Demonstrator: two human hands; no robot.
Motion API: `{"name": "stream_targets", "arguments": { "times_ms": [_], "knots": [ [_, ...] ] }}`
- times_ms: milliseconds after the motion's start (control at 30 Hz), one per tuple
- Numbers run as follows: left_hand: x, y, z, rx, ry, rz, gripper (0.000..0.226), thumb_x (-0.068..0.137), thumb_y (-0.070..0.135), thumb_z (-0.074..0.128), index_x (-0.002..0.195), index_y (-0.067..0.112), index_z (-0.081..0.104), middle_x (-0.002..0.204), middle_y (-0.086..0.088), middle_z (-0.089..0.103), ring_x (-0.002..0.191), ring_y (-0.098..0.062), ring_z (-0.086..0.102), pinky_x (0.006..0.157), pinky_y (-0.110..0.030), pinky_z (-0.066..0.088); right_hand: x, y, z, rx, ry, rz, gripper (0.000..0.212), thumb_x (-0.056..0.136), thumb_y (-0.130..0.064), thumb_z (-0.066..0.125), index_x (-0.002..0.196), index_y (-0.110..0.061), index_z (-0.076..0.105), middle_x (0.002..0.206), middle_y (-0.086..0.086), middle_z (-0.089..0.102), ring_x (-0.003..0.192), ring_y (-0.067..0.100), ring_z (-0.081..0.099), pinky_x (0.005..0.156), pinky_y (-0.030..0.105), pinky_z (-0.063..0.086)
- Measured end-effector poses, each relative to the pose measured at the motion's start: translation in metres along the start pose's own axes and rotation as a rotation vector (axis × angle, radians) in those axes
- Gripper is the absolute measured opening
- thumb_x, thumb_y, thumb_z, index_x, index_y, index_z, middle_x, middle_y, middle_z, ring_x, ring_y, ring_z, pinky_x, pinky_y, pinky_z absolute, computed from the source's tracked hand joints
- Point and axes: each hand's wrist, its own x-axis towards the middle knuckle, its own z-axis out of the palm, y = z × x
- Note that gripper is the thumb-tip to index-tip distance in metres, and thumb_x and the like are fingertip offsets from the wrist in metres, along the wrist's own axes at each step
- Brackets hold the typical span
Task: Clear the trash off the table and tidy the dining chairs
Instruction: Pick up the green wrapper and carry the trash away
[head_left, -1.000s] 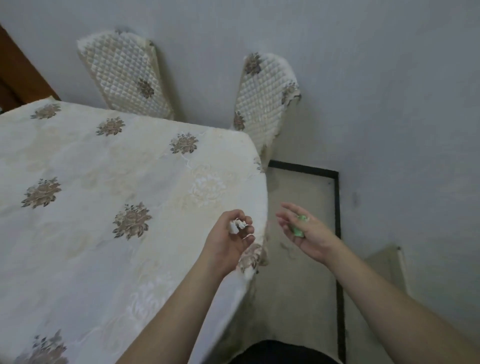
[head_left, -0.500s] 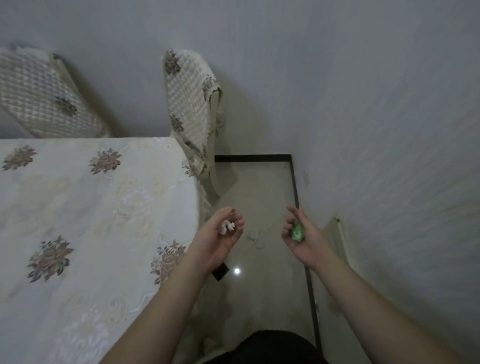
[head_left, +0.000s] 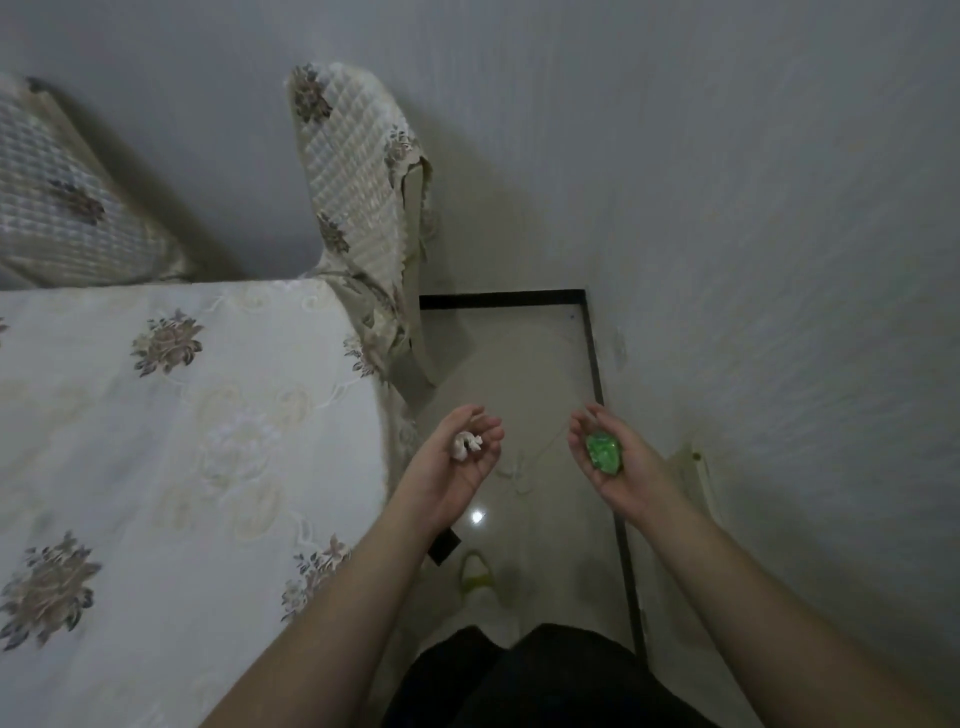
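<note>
While both cupped palms stay level beside the table (head_left: 208, 415), left hand (head_left: 457, 467) cradles white scrap (head_left: 466, 445), right hand (head_left: 613, 467) green wrapper (head_left: 603, 453).

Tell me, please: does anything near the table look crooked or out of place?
Yes. The quilted cream cover on the nearer dining chair by the table's corner sits askew: its right edge hangs loose and bunched, showing the chair frame beneath. A small pale scrap also lies on the beige floor tile between the hands.
</note>
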Motion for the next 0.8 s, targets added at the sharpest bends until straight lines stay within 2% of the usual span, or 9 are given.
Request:
{"name": "stream_targets", "arguments": {
  "times_ms": [200,367,467,600,800],
  "knots": [
    [0.059,0.032,0.013,0.008,-0.080,-0.023,0.010,0.093,0.011,0.053,0.095,0.006,0.061,0.091,-0.017,0.067,0.081,-0.024,0.067,0.076,-0.029,0.057,0.034,-0.015,0.026,-0.020,0.023,-0.031,0.013,0.093,-0.007,0.054,0.103,-0.008,0.062,0.084,0.011,0.072,0.075,0.018,0.071,0.073,0.029,0.059],
    [0.106,0.036,0.023,0.059,-0.027,-0.074,0.011,0.094,0.014,0.053,0.096,0.006,0.060,0.103,-0.019,0.069,0.095,-0.028,0.068,0.090,-0.034,0.053,0.062,-0.029,0.028,0.018,0.047,-0.033,0.012,0.091,-0.008,0.057,0.102,-0.008,0.063,0.086,0.011,0.073,0.077,0.018,0.071,0.076,0.029,0.059],
    [0.127,0.031,0.024,0.055,0.030,-0.073,0.013,0.097,0.015,0.050,0.098,0.005,0.059,0.102,-0.021,0.070,0.100,-0.031,0.067,0.097,-0.039,0.048,0.081,-0.036,0.024,0.015,0.070,0.007,0.012,0.092,-0.005,0.055,0.102,-0.009,0.062,0.090,0.012,0.072,0.078,0.018,0.070,0.080,0.031,0.057],
    [0.148,0.018,0.022,0.035,0.099,-0.056,0.014,0.096,0.014,0.050,0.097,0.006,0.060,0.101,-0.020,0.071,0.102,-0.031,0.066,0.097,-0.040,0.047,0.109,-0.050,0.017,0.012,0.059,0.048,0.012,0.092,-0.004,0.055,0.101,-0.010,0.061,0.092,0.012,0.071,0.082,0.018,0.069,0.086,0.032,0.055],
    [0.180,-0.008,0.012,0.051,0.132,-0.055,0.014,0.096,0.015,0.050,0.100,0.006,0.060,0.111,-0.021,0.069,0.109,-0.031,0.064,0.094,-0.039,0.049,0.153,-0.059,-0.001,0.042,-0.016,0.098,0.014,0.093,-0.003,0.052,0.102,-0.010,0.061,0.093,0.012,0.071,0.082,0.019,0.070,0.086,0.032,0.056]
  ]
}}
